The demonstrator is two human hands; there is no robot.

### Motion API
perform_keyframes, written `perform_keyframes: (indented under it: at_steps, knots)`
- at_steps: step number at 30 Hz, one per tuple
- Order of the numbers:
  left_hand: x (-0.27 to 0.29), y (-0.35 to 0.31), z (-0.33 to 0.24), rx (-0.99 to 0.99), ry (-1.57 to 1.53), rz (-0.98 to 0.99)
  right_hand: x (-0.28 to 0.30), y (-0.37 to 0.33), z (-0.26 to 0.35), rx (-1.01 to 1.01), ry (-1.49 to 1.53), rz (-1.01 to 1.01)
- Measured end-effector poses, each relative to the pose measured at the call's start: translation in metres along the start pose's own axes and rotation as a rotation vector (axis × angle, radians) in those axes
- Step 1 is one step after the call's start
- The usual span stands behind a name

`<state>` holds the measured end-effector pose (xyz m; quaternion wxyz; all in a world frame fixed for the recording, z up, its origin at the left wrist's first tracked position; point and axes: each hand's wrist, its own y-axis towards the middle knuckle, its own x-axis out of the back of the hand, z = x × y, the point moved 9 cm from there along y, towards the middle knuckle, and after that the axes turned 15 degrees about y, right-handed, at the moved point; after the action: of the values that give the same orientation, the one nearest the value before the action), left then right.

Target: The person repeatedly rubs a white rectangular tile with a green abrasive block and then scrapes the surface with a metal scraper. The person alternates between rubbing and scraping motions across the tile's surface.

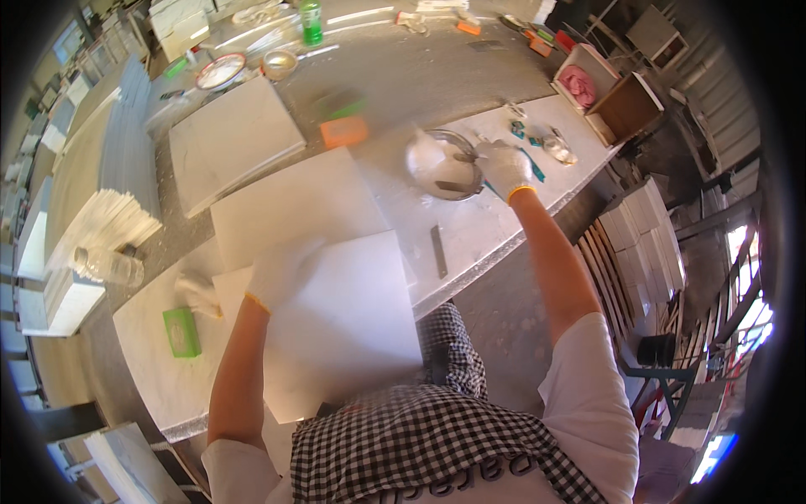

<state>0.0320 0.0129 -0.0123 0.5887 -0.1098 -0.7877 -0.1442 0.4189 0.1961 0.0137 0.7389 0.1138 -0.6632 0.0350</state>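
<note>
My left hand [284, 273], in a white knit glove with a yellow cuff, is over a smooth white panel [361, 294] in front of me. Motion blurs its fingers into the panel. Another white panel [285, 202] lies partly under this one. To the right, my right hand [506, 168], gloved the same way, is closed at the right rim of a round metal bowl [478, 186]. White paste [428, 160] fills part of the bowl, and dark flat blades [457, 186] show in it. What the right fingers grip is hidden. A flat metal strip [439, 251] lies on the table nearby.
A green block [181, 333] and a loose glove [198, 292] lie at the left. Tall panel stacks [126, 160] stand beyond them. An orange block [344, 132], a green bottle [311, 23] and a red-rimmed bowl [221, 71] are farther back. An open box [625, 109] stands at the right corner.
</note>
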Motion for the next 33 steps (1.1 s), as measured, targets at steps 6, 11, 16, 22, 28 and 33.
perform_keyframes:
  at_steps: [6,11,16,22,28,33]
  knots:
    - [-0.011,0.016,0.01,-0.041,-0.48,0.395,-0.004,-0.017,0.037,0.124,-0.04,0.218]
    - [-0.011,0.029,0.001,-0.097,-0.637,0.612,0.0,-0.039,0.049,0.184,0.073,0.081]
    - [-0.018,0.03,0.001,-0.153,-0.704,0.627,-0.014,-0.034,0.027,0.098,0.245,0.224]
    - [-0.023,0.031,0.003,-0.144,-0.756,0.579,-0.014,-0.031,0.017,0.047,0.784,0.216]
    - [-0.009,0.031,-0.005,-0.105,-0.688,0.652,-0.037,-0.026,0.013,-0.039,0.929,0.231]
    - [-0.008,0.031,-0.006,-0.084,-0.729,0.676,-0.05,-0.022,0.01,-0.08,0.875,0.288]
